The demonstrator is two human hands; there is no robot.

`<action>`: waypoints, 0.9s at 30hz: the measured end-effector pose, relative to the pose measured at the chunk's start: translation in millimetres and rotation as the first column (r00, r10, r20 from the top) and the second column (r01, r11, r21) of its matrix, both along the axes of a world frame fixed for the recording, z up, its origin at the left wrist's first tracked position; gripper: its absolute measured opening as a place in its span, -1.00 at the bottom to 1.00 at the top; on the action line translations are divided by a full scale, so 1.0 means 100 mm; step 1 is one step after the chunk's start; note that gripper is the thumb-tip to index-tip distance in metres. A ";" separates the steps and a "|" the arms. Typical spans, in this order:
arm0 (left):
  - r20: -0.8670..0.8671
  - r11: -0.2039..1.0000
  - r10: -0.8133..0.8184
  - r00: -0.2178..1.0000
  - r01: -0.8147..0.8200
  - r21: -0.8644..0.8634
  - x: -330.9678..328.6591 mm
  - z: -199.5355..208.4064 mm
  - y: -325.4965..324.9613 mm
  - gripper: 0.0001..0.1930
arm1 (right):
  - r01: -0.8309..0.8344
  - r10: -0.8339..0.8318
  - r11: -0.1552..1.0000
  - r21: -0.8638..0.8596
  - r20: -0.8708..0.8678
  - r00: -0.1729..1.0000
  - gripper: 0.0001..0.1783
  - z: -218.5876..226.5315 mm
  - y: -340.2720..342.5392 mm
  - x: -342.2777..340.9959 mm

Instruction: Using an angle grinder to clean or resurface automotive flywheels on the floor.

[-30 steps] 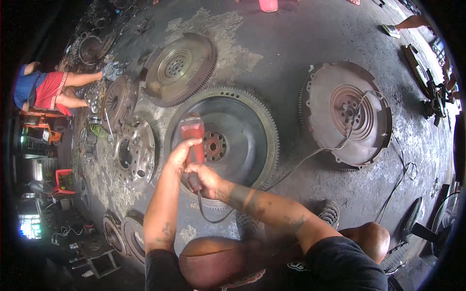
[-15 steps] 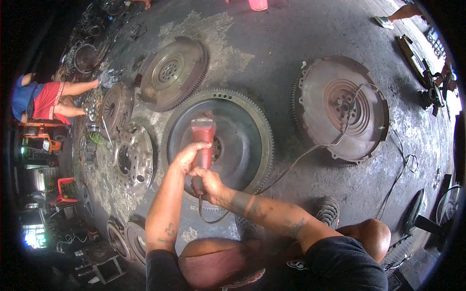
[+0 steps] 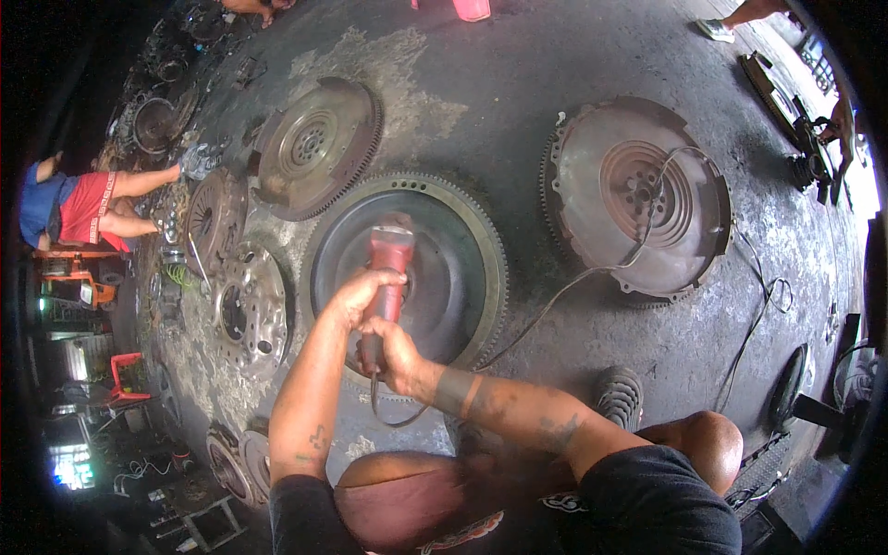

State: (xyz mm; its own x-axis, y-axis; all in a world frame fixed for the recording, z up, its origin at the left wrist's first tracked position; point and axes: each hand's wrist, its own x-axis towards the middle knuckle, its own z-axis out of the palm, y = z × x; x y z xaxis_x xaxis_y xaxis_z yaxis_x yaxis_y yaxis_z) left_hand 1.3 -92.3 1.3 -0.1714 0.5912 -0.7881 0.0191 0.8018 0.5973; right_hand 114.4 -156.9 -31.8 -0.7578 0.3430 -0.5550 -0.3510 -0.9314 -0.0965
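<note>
A red angle grinder (image 3: 392, 252) is held over a large toothed flywheel (image 3: 467, 319) lying on the floor in front of me. My left hand (image 3: 368, 294) wraps round the grinder's body, behind its metal head. Lower down, my right hand (image 3: 396, 351) is closed round the dark rear end, where the cord leaves. The grinder's head hangs over the left-middle part of the flywheel's dark recessed face; whether its disc touches the metal is hard to tell. My hands and the grinder hide part of the flywheel's bolt-hole centre.
Another flywheel (image 3: 319, 143) lies behind left, and a third (image 3: 689, 217) at right with the power cord (image 3: 601, 268) across it. A clutch cover (image 3: 211, 222) and a holed metal plate (image 3: 254, 310) lie at left. A person in red shorts (image 3: 91, 205) stands far left.
The whole view has shifted slightly, so floor parts sit a little further left. The grinder has moved slightly rightward relative to the flywheel. Both hands keep their hold.
</note>
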 end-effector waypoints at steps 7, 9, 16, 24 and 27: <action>0.027 0.985 0.172 0.985 -0.172 -0.010 -0.09 -0.10 0.05 -0.57 | -0.078 0.083 0.995 0.065 -0.072 0.994 -0.71 -0.10 0.21 -0.01; 0.040 0.987 0.159 0.986 -0.158 -0.035 -0.04 -0.09 0.03 -0.56 | -0.024 0.027 0.999 0.041 -0.080 0.996 -0.73 -0.14 0.06 -0.04; 0.196 0.992 -0.006 0.981 0.030 -0.120 0.10 -0.09 -0.26 -0.40 | 0.098 -0.083 0.991 -0.089 0.159 0.984 -0.81 0.25 -0.36 0.09; 0.074 0.992 0.126 0.989 -0.127 0.005 -0.10 -0.14 -0.39 -0.52 | -0.063 0.062 0.998 0.007 0.073 0.995 -0.80 0.07 -0.22 0.01; 0.111 0.984 0.173 0.979 -0.176 0.016 -0.18 -0.10 -0.34 -0.54 | -0.087 0.085 0.996 0.027 0.050 0.995 -0.78 0.02 -0.11 -0.08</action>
